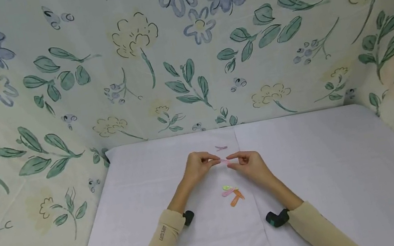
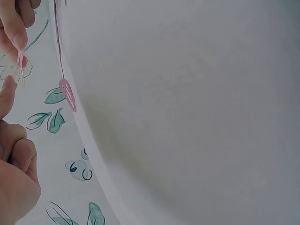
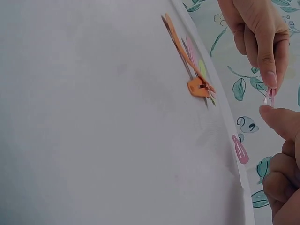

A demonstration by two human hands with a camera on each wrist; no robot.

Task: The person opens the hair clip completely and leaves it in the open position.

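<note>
A small pink snap hair clip (image 1: 224, 161) is held up between both hands over the white-covered table. Thumb and fingertips of my left hand (image 1: 198, 167) pinch its left end. My right hand (image 1: 250, 165) pinches the other end between thumb and forefinger. In the left wrist view the clip (image 2: 20, 58) shows as thin pink prongs between the fingertips. The right wrist view also has the clip (image 3: 269, 97) between the two thumbs, its ends covered by fingers. Just beyond the hands lies a mauve-pink snap clip (image 1: 221, 148).
Nearer the body, a loose pile holds a yellow-green clip (image 1: 227, 187), a pink clip (image 1: 227, 193) and orange clips (image 1: 235, 200). A crease (image 1: 260, 217) runs down the white cloth. Floral fabric (image 1: 188, 76) hangs behind the table's far edge and at both sides.
</note>
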